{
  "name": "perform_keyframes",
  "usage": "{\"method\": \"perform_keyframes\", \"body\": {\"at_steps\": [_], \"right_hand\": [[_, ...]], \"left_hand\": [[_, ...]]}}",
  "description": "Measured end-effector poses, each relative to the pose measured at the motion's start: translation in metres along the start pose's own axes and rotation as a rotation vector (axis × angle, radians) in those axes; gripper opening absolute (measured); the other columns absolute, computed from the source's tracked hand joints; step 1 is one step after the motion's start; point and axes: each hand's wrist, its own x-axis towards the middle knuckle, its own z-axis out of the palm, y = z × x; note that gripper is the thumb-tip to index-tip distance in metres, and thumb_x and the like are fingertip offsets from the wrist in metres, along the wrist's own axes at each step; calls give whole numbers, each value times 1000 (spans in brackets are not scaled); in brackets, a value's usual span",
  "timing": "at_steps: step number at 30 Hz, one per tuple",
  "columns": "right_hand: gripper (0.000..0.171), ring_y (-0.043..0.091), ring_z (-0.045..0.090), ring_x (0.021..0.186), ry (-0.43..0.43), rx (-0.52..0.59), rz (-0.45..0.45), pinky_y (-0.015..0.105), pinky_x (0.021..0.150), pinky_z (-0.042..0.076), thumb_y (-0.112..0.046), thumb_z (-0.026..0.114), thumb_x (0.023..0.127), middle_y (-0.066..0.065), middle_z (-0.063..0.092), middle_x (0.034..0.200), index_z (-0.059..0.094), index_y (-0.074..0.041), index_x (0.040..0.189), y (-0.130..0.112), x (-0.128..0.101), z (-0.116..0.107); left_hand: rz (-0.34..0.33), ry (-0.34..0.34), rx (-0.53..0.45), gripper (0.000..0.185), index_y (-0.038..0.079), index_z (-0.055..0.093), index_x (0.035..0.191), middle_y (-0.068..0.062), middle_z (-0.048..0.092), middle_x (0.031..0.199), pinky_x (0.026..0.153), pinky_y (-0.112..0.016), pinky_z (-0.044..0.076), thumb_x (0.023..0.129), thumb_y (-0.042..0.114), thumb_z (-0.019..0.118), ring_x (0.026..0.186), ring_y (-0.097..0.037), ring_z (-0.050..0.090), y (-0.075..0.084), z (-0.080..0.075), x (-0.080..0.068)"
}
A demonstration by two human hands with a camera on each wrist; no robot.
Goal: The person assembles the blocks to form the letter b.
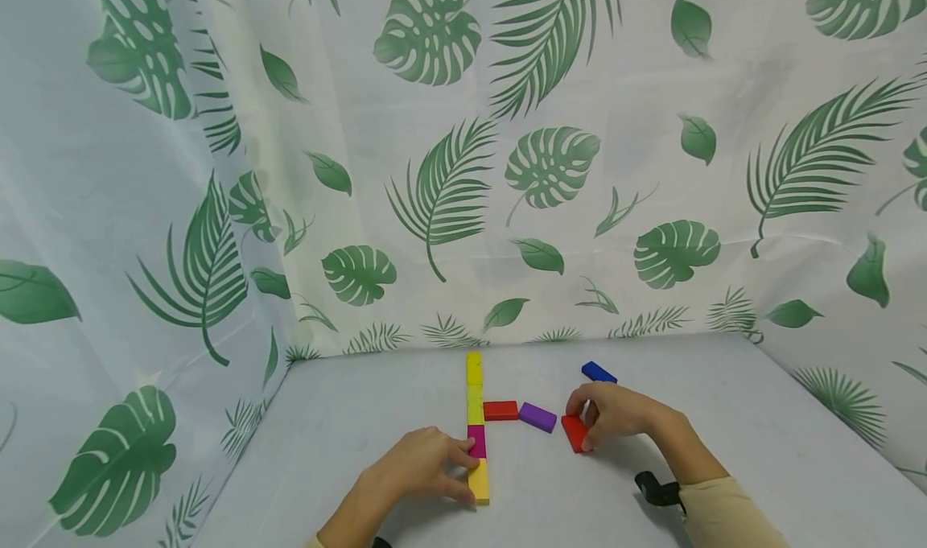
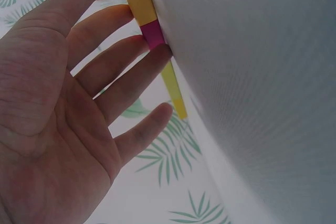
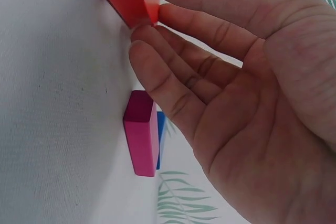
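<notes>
Nearest me: my left hand [image 1: 423, 469], fingers fairly straight, laid against the left side of the line of flat wooden blocks [image 1: 475, 427] that runs from the near part of the grey table [image 1: 760, 435] toward its far edge. Fingertips [image 2: 157, 56] touch the magenta block [image 1: 476, 441] and the near yellow block [image 1: 479, 481], which reads as bracing so the row stays straight; nothing is gripped. Two more yellow blocks [image 1: 474, 385] carry the line on toward the leaf-print curtain [image 1: 463, 154]. My right hand [image 1: 611, 414] sits right of the line, about mid-table, pinching a red rectangular wooden block [image 1: 574, 433] between thumb and fingertips [image 3: 144, 35]; the block looks flat on the cloth, so I'd call it held for sliding rather than lifted. A second red block [image 1: 500, 409] lies crosswise, its end touching the row's right side. A purple block [image 1: 537, 417] sits angled between that and my right hand, loose. A blue block [image 1: 598, 372] lies just beyond my right hand, toward the far edge, untouched.
</notes>
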Motion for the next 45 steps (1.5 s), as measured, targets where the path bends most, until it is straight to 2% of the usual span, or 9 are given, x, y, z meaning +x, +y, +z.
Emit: {"method": "perform_keyframes", "body": {"at_steps": [12, 21, 35, 45], "right_hand": [[43, 21, 55, 82, -27, -1, -25, 37, 70, 48, -19, 88, 67, 4, 61, 91, 64, -17, 102, 0, 2, 2], [43, 22, 55, 83, -41, 6, -28, 37, 69, 48, -21, 88, 67, 3, 61, 93, 64, -18, 103, -3, 2, 2], [42, 22, 54, 84, -64, 2, -46, 37, 69, 47, -23, 88, 66, 3, 60, 93, 64, -20, 101, -4, 2, 2], [44, 22, 54, 84, -73, 9, -26, 38, 70, 46, -24, 88, 66, 3, 61, 90, 62, -16, 100, -4, 3, 4]], "left_hand": [[-2, 1, -1, 55, 37, 69, 115, 13, 59, 129, 100, -39, 44, 67, 65, 73, 120, -9, 55, 1, 0, 0], [41, 24, 20, 54, 35, 69, 114, 13, 60, 128, 96, -36, 47, 69, 63, 73, 119, -8, 56, -1, 0, -1], [32, 27, 25, 54, 36, 69, 115, 13, 59, 128, 97, -37, 45, 69, 63, 73, 119, -9, 56, -1, 1, -1], [4, -4, 12, 57, 38, 68, 116, 13, 59, 128, 99, -38, 45, 67, 66, 72, 120, -9, 55, -1, 1, 0]]}}
